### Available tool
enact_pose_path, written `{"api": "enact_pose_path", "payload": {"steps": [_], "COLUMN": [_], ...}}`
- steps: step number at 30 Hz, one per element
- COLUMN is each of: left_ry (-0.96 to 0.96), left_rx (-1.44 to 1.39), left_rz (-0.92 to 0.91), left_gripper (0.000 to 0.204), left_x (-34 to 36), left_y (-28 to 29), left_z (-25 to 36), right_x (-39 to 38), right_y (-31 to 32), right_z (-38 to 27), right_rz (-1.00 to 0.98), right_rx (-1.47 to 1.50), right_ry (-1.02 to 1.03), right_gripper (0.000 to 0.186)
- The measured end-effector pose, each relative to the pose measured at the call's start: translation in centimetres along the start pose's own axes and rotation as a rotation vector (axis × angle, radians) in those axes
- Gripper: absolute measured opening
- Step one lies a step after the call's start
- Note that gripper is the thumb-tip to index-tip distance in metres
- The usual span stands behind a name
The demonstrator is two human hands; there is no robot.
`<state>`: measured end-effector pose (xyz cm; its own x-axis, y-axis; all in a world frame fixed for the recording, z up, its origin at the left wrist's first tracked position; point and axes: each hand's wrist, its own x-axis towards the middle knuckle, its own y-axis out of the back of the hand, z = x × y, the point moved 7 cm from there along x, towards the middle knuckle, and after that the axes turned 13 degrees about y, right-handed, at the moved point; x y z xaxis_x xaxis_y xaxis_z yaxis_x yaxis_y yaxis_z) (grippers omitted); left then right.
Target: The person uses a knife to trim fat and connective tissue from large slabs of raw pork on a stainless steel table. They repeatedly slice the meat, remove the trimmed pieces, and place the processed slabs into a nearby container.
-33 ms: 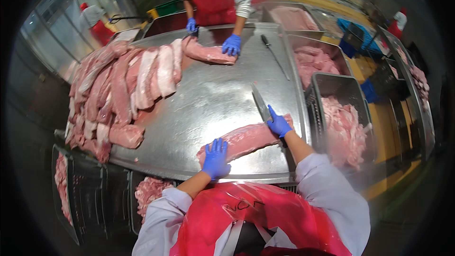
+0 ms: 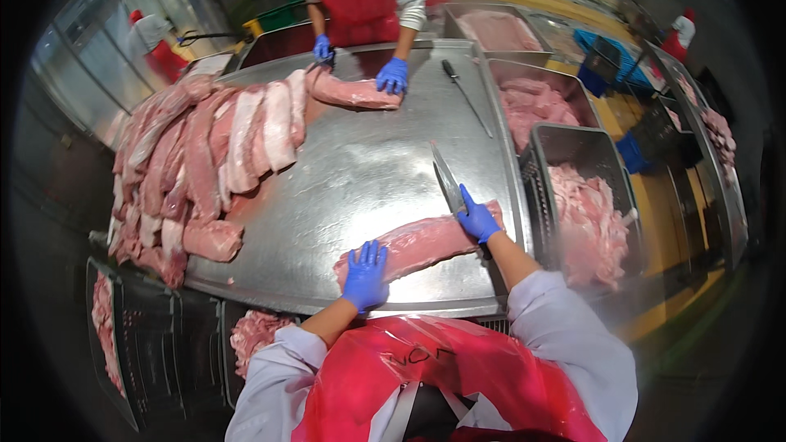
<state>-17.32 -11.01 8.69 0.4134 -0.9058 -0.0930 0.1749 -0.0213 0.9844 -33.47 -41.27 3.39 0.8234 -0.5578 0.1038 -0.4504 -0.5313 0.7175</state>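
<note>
A long pink slab of meat, a loin by its shape point(image 2: 426, 244), lies slantwise on the steel table point(image 2: 344, 172) in front of me. My left hand point(image 2: 366, 277), in a blue glove, rests on its left end with the fingers spread. At the right end, my right hand point(image 2: 477, 219) is closed round the handle of a knife point(image 2: 447, 182). The blade points away from me, over bare steel beyond the meat. My fingers hide the handle, and the thumb or a finger lies forward along it.
Many loins point(image 2: 205, 143) are heaped at the table's left. Across from me a co-worker's gloved hand point(image 2: 393, 75) presses another loin point(image 2: 352, 92). A sharpening steel point(image 2: 467, 96) lies at the far right. Crates of trimmings point(image 2: 585, 205) stand along the right edge; others point(image 2: 258, 336) stand below left.
The whole picture has shifted slightly to the left. My hands, the knife and the loin keep their places relative to each other.
</note>
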Motion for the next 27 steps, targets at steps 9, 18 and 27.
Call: {"api": "enact_pose_path", "payload": {"steps": [9, 18, 27], "left_ry": [-0.373, 0.621, 1.019], "left_rx": [-0.060, -0.902, -1.738], "left_rz": [0.029, 0.271, -0.119], "left_gripper": [0.077, 0.068, 0.022], "left_x": [5.0, -2.7, 2.4], "left_y": [-1.8, -5.7, -10.2], "left_z": [-4.8, -13.7, -10.1], "right_x": [-12.3, -11.3, -0.7], "right_y": [-0.6, -1.1, -9.1], "right_z": [-2.7, -10.1, -15.3], "right_rz": [0.218, 0.081, -0.154], "right_rx": [-0.127, 0.010, 0.001], "right_ry": [-0.174, -0.113, 0.172], "right_gripper": [0.075, 0.065, 0.060]}}
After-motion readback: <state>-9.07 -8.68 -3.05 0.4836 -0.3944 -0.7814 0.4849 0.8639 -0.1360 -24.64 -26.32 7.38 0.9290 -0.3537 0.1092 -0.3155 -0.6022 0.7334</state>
